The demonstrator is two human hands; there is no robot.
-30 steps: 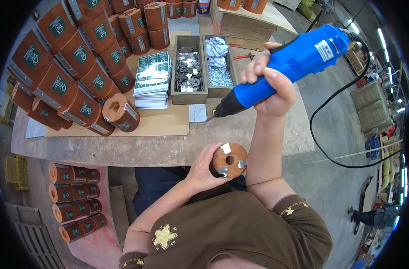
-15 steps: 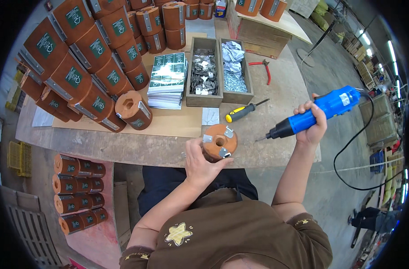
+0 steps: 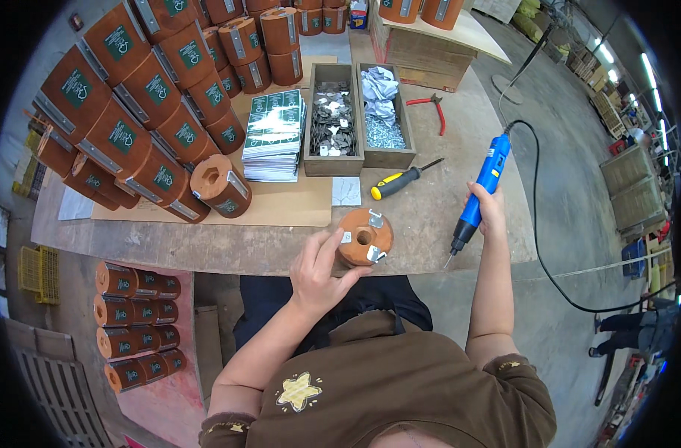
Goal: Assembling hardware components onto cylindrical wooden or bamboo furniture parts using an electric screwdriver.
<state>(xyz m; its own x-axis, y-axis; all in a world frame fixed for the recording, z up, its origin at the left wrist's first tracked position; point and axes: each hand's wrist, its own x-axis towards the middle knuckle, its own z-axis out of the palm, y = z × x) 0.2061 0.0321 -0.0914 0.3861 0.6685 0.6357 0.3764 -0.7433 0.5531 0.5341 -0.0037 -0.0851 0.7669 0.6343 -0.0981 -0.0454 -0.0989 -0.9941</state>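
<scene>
Right fingers (image 3: 484,196) curled around blue driver (image 3: 495,160)

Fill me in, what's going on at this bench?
A person has their left hand around a brown cylinder standing near the bench edge, metal pieces on its top around a central hole. Their right hand holds a blue corded driver, tip angled down and clear of the cylinder. A yellow-and-black screwdriver and red-handled pliers lie farther back, both untouched.
</scene>
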